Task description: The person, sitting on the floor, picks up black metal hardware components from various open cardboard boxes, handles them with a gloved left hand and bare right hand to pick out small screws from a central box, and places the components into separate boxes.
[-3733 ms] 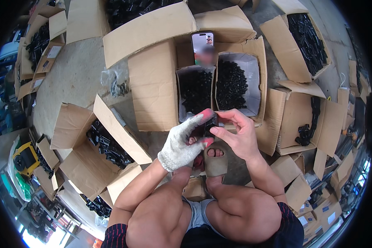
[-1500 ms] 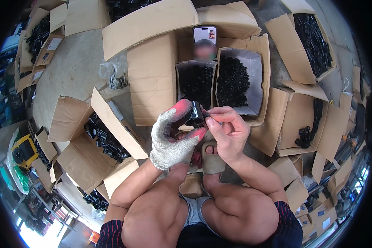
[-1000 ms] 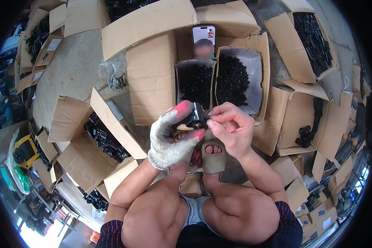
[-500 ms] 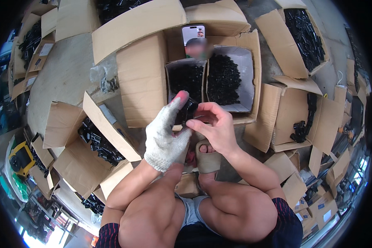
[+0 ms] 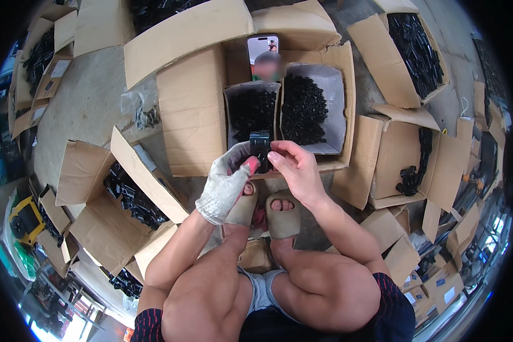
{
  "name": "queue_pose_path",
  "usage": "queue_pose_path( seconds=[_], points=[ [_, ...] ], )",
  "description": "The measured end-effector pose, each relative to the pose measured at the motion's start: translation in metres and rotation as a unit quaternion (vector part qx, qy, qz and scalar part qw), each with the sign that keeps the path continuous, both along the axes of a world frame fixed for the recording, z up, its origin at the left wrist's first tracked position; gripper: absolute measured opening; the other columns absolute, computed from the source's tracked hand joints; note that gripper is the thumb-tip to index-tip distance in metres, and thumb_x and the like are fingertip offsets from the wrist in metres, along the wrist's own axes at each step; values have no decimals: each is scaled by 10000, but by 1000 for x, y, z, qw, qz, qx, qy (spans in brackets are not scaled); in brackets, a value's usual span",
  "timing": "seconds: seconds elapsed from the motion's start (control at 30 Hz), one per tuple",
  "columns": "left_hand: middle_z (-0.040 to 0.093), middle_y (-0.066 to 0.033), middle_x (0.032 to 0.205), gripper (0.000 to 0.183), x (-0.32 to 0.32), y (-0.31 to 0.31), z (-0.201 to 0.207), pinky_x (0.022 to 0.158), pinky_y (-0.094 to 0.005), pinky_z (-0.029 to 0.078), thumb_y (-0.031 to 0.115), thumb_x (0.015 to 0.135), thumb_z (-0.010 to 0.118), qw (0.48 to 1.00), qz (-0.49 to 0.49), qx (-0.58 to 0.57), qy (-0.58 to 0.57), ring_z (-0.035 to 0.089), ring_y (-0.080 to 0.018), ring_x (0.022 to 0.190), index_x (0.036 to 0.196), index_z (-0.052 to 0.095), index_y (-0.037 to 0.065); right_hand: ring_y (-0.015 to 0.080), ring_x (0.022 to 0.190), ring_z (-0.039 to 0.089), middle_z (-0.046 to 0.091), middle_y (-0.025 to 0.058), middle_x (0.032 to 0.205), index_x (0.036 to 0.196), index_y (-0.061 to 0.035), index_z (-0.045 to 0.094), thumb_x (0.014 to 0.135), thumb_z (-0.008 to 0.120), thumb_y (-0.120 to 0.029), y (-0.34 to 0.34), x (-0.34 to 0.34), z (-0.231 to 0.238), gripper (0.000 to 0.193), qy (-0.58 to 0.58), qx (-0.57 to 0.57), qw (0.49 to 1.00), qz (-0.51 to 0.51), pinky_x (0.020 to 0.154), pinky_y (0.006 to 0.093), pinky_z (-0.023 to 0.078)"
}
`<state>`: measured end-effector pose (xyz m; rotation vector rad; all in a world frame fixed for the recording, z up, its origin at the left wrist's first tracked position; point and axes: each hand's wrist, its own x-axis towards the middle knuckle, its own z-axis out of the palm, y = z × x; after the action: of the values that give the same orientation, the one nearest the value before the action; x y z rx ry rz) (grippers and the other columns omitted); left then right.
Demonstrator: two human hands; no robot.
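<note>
My left hand [image 5: 225, 181], in a whitish knit glove with a reddish thumb tip, grips a glossy black plastic part [image 5: 260, 143]. The part stands upright in front of the large cardboard box. My bare right hand [image 5: 300, 174] pinches the part's right edge between thumb and fingertips; anything smaller there is hidden. Just beyond lie two heaps of small black pieces, a left heap [image 5: 252, 108] and a right heap [image 5: 303, 108]. The right heap sits in a grey-lined inner box [image 5: 336, 114].
Both inner boxes stand inside the large cardboard box [image 5: 191, 111], with a phone [image 5: 262, 48] propped at its back. Open cartons of black parts surround me, including a left carton [image 5: 100, 236] and a right carton [image 5: 359, 157]. A clear plastic bag [image 5: 145, 111] lies on the floor.
My left thumb has come down from above the black part to its lower side. The part now shows upright between my hands. My right fingers have uncurled somewhat.
</note>
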<state>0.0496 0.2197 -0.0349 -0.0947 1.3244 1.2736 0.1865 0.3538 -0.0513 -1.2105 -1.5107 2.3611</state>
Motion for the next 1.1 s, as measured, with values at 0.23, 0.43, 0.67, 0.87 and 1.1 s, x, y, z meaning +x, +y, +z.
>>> queue_pose_path(
  seconds=[0.23, 0.43, 0.67, 0.87, 1.1],
  points=[
    [674, -106, 1213, 515, -2, -8, -9, 702, -329, 613, 304, 990, 725, 991, 37, 82, -102, 714, -211, 978, 1389, 506, 64, 414, 880, 696, 711, 204, 1003, 1129, -43, 717, 972, 648, -115, 80, 2, -27, 187, -137, 573, 803, 94, 801, 461, 565],
    [668, -125, 1167, 616, 6, -12, -25, 666, -337, 605, 173, 914, 812, 989, 70, 32, -128, 717, -247, 910, 1393, 441, 61, 446, 938, 696, 693, 228, 1004, 1092, -40, 673, 965, 621, -66, 97, 4, -75, 140, -298, 559, 752, 184, 822, 540, 566],
    [677, -106, 1135, 571, 4, -18, -33, 628, -336, 586, 125, 893, 825, 982, 84, 38, -166, 703, -218, 841, 1350, 486, 80, 431, 927, 710, 690, 251, 993, 1003, 36, 642, 916, 626, -19, 92, -3, -78, 104, -312, 584, 717, 217, 832, 512, 592],
    [678, -86, 1155, 494, 6, -18, -33, 633, -342, 582, 107, 908, 803, 979, 97, 53, -172, 684, -193, 897, 1311, 518, 105, 409, 1002, 698, 690, 248, 1012, 991, 50, 649, 883, 668, -41, 92, -5, -79, 143, -343, 580, 705, 219, 850, 495, 601],
    [684, -76, 1160, 432, 7, -14, -29, 634, -341, 581, 109, 916, 790, 982, 97, 49, -157, 680, -187, 902, 1272, 546, 112, 416, 930, 708, 702, 234, 963, 977, 37, 651, 862, 724, -100, 93, -1, -71, 194, -338, 566, 726, 196, 826, 501, 594]
  ],
)
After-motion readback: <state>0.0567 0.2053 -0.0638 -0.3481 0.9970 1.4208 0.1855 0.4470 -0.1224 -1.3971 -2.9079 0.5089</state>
